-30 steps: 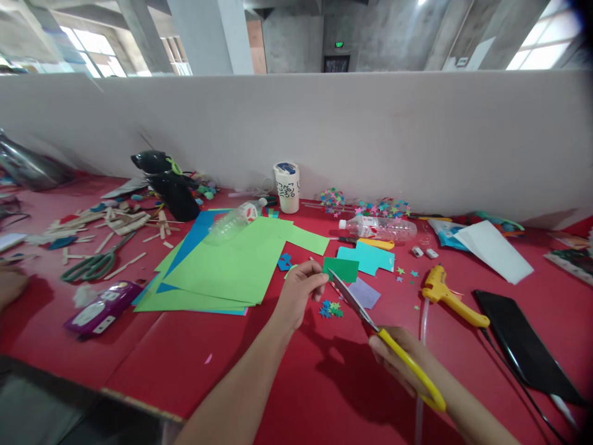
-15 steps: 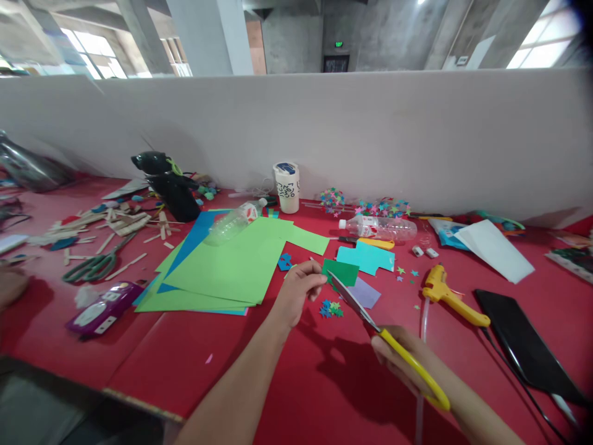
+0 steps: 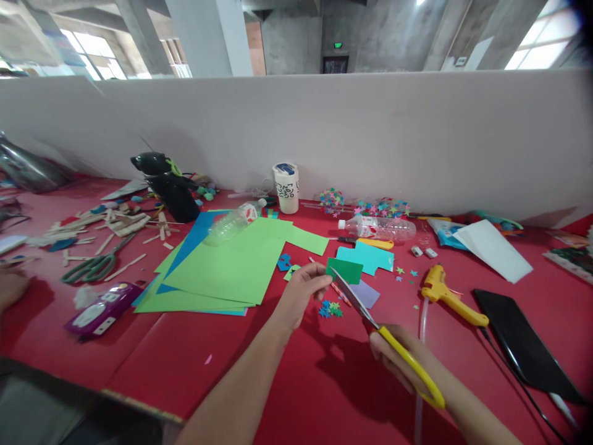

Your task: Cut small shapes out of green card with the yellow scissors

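Observation:
Between finger and thumb of my left hand (image 3: pixel 306 290) is a small dark green paper piece (image 3: pixel 348 271), raised off the table. My right hand (image 3: pixel 398 352) is closed around the yellow handles of a pair of scissors (image 3: pixel 357 304). The blades point up and left, their tips at the green paper's lower left part. Under the paper lie a purple paper piece (image 3: pixel 367 295) and turquoise paper pieces (image 3: pixel 368 256). A small heap of blue and green paper stars (image 3: pixel 330 309) sits just below my left fingertips. A slim pinkish stick (image 3: pixel 341 294) shows partly behind the blades.
Light green sheets (image 3: pixel 227 266) lie left, with a clear bottle (image 3: pixel 234 222) on top. Another clear bottle (image 3: pixel 380 227) lies behind the papers, beside a yellow cutter (image 3: pixel 370 243). At right are a yellow glue gun (image 3: pixel 449 296) and a black phone-like slab (image 3: pixel 519 340). Another person's hand (image 3: pixel 12 287) shows far left.
My left hand and the green paper have shifted slightly to the right, farther over the scissor blades. The pinkish stick behind the blades now shows more. My right hand has hardly moved.

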Tool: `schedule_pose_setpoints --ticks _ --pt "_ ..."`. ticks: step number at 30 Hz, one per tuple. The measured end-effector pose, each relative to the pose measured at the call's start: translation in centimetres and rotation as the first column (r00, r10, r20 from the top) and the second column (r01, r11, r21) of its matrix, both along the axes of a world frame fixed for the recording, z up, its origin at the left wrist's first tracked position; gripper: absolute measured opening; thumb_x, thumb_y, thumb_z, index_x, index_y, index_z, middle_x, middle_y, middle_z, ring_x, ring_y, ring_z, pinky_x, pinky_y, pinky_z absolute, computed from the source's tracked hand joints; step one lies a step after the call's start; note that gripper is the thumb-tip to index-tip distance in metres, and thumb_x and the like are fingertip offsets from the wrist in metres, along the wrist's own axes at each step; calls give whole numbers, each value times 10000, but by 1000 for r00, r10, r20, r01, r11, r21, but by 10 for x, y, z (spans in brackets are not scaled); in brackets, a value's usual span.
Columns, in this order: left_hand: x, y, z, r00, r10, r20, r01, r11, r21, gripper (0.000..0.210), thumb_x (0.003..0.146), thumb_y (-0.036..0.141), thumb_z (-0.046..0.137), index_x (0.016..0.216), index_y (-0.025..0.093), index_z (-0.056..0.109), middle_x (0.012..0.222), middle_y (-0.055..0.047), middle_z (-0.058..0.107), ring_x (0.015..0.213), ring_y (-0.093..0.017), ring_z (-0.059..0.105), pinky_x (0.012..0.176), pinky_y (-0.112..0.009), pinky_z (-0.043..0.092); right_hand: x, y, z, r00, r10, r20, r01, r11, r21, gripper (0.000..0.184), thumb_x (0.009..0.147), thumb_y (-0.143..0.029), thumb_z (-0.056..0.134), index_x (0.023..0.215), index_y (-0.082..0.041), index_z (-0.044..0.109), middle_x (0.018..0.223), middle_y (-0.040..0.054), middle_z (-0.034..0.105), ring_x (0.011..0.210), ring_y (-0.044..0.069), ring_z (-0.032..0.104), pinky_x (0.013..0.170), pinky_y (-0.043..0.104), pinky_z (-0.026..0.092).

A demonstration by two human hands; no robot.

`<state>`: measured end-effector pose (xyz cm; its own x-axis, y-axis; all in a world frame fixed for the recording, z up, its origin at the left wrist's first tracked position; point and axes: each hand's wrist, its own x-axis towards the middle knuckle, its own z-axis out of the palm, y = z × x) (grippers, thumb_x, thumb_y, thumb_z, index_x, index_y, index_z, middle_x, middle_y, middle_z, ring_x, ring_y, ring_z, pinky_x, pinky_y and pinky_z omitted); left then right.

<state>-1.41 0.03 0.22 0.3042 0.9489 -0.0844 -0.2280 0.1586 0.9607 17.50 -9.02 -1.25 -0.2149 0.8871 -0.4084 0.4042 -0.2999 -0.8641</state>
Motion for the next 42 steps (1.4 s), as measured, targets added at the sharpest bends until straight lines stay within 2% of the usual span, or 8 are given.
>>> schedule_pose_setpoints --ticks 5,11,17,26,30,33,38,42 --pt "6 -4 -1 999 42 31 -42 999 15 124 684 259 609 680 162 532 513 56 461 423 -43 396 447 -181 301 -6 0 -2 1000 -9 0 9 998 61 511 736 -685 370 588 -196 376 348 -107 302 257 37 264 283 160 170" --pt "5 -5 -1 991 57 120 -58 998 4 122 694 253 602 676 163 521 550 47 489 442 -44 411 455 -179 327 -6 0 -1 1000 15 21 -16 998 64 505 740 -686 361 594 -203 356 355 -101 317 267 44 282 283 163 182" --pt "-3 -1 1 999 16 50 -17 1000 16 126 679 236 610 639 154 522 507 51 472 442 -44 408 448 -175 316 -2 -2 3 999 23 25 -24 999 34 530 710 -721 351 607 -202 357 399 -111 263 287 35 249 295 161 167" --pt "-10 1 1 1000 -15 10 15 999 29 112 638 211 631 646 159 533 518 57 452 435 -44 376 439 -184 302 15 5 7 984 163 72 -168 984 59 474 742 -649 408 580 -209 337 408 -94 293 291 41 266 305 189 180" --pt "-10 2 1 1000 8 22 -8 1000 6 104 633 212 625 660 158 540 508 54 459 419 -46 378 424 -184 298 11 4 3 993 114 28 -116 991 61 479 734 -653 407 554 -220 309 390 -90 291 302 43 255 294 175 168" --pt "-7 1 2 999 27 28 -27 1000 -2 129 648 252 624 670 152 546 508 43 486 420 -50 406 430 -184 318 3 2 -2 998 59 7 -59 998 36 462 744 -634 418 571 -212 348 377 -97 299 287 46 261 282 162 168" --pt "0 -2 2 998 49 41 -49 999 3 174 664 297 635 688 144 555 546 25 524 455 -63 455 470 -198 377 -5 0 -9 1000 9 10 -10 998 59 443 761 -601 442 580 -207 349 366 -103 316 260 49 325 273 162 191" --pt "1 -2 1 996 86 37 -86 996 -6 166 663 292 639 692 154 552 509 41 511 413 -48 425 411 -175 332 -6 1 -8 1000 13 3 -13 997 70 469 760 -635 406 575 -210 334 339 -108 293 250 45 295 273 167 182"
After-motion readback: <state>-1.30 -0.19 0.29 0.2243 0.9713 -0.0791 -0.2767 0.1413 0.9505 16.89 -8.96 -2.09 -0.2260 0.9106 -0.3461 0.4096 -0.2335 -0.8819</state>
